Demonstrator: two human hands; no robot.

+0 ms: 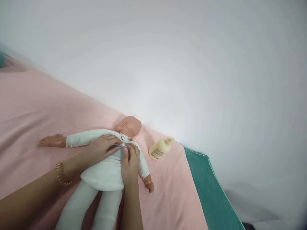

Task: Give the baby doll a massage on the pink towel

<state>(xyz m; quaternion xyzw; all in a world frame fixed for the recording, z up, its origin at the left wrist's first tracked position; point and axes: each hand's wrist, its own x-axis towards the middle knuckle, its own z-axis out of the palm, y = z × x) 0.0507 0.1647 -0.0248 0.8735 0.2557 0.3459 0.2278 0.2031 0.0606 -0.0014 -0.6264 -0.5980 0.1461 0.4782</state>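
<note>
A baby doll with a white cloth body lies on a pink cloth, its bald head at the top and its face turned away. Both hands rest on its upper back. My left hand, with a gold bracelet at the wrist, pinches the edge of something thin and greyish at the middle of the back. On the other side of that spot, my right hand has its thumb and fingers bent together on the same piece. Exactly what the fingertips hold is too small to name. A dark thread shows near the doll's neck.
A pale yellow pump bottle stands right of the doll's head. The pink cloth covers most of a surface against a white wall. A green cover shows at the right edge, and a teal object at the far left.
</note>
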